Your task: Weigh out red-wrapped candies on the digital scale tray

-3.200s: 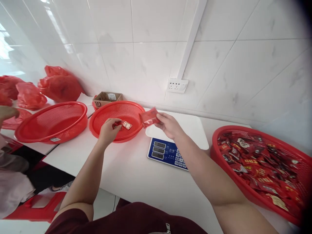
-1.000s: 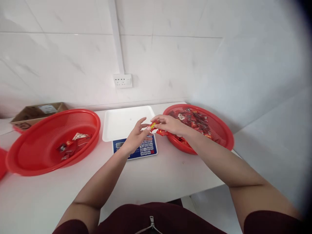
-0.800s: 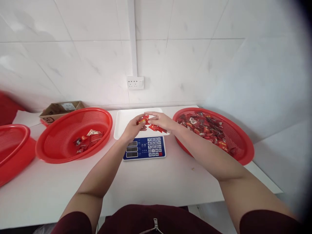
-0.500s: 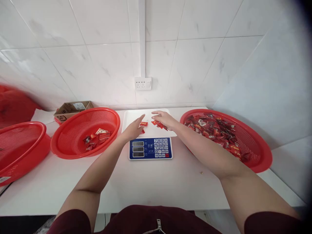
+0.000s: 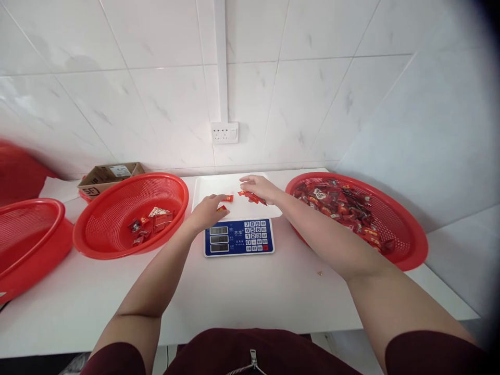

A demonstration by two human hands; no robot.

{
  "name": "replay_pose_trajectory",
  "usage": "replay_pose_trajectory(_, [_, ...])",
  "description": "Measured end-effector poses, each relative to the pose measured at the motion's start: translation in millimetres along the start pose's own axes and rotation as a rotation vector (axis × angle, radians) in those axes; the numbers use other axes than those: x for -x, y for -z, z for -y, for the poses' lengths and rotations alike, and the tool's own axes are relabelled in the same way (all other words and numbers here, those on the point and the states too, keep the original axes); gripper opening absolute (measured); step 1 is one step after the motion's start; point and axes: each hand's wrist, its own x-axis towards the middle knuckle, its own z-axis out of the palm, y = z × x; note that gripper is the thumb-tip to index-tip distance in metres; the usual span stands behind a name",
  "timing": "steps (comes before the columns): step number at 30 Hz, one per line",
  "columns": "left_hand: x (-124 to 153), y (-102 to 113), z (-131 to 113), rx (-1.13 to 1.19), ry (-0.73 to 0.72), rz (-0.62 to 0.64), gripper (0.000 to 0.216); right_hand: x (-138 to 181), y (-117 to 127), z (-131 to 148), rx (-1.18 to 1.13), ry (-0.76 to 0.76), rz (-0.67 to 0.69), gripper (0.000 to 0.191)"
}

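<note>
A digital scale (image 5: 238,237) with a blue keypad and a white weighing tray (image 5: 211,185) stands in the middle of the white table. My left hand (image 5: 205,211) lies on the tray's front left, fingers stretched out, next to two small red sweet packets (image 5: 227,198). Over the tray's right side, my right hand (image 5: 261,187) is curled around several more red packets (image 5: 250,197) that show under its palm. To the right, a red mesh basket (image 5: 410,249) holds a heap of red packets (image 5: 344,205).
A second red basket (image 5: 117,249) left of the scale holds a few packets (image 5: 150,221). A third red basket (image 5: 27,245) sits at the far left, a cardboard box (image 5: 109,174) behind them. A wall socket (image 5: 224,133) is above the scale. Red bags (image 5: 15,172) lie far left.
My right hand brought packets from the right basket over the scale's tray. My left hand took some, let them go on the tray and now rests lower beside them.
</note>
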Motion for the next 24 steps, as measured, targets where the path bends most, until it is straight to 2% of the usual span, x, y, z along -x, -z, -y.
replay_pose_trajectory(6, [-8, -9, -1, -0.003, 0.028, 0.005, 0.043, 3, 5, -1, 0.015, 0.0, 0.015, 0.037])
replay_pose_trajectory(10, [-18, -15, -15, 0.005, 0.02, -0.066, 0.046, 2, 4, -2, 0.105, 0.064, -0.025, 0.033])
replay_pose_trajectory(14, [-10, -11, -24, -0.002, 0.02, -0.154, 0.04, 11, 18, 0, 0.081, 0.04, -0.09, 0.031])
replay_pose_trajectory(17, [10, -4, -26, 0.08, 0.002, -0.202, 0.035, 33, 46, 1, 0.089, 0.043, -0.147, 0.027])
replay_pose_trajectory(20, [32, 2, -28, 0.223, 0.002, -0.143, 0.034, 69, 87, -2, 0.286, 0.096, -0.228, 0.017])
replay_pose_trajectory(24, [47, 5, -39, 0.353, 0.018, -0.045, 0.035, 116, 139, -22, 0.716, -0.034, -0.077, 0.018])
